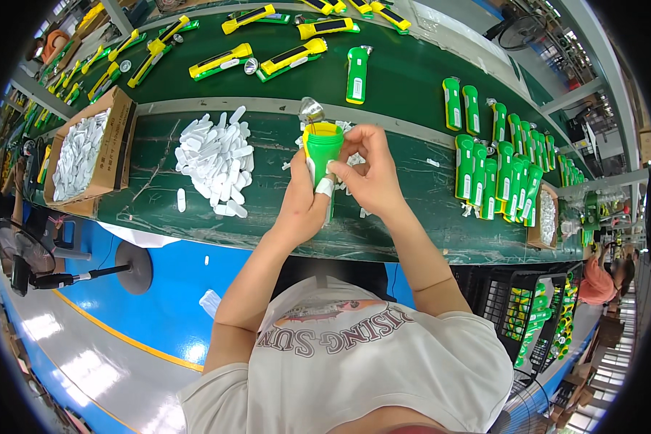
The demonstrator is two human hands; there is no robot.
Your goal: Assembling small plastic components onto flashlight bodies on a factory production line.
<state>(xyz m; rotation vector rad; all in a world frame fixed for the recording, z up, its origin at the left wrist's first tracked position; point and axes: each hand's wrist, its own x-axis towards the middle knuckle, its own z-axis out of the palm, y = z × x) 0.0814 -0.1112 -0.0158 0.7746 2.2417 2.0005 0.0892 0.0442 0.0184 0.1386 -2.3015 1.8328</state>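
Note:
My left hand [301,210] is wrapped round a green and yellow flashlight body [324,150], held upright with its wide open end up. White tape [325,186] covers the tip of my left thumb. A silvery reflector head [312,110] hangs loose beyond the body's rim on thin wires. My right hand [370,170] is closed at the right side of the body, thumb and fingertips pinched close to it; whatever sits between them is too small to make out. Small white parts [356,159] lie partly hidden behind my right hand.
Left on the green bench [267,231] lies a pile of white oval plastic pieces [217,163], beside a cardboard box [116,137] of more. Several green flashlights [510,177] stand at right. Yellow-green flashlights [293,59] lie on the far belt [289,90]. A black crate [517,304] sits lower right.

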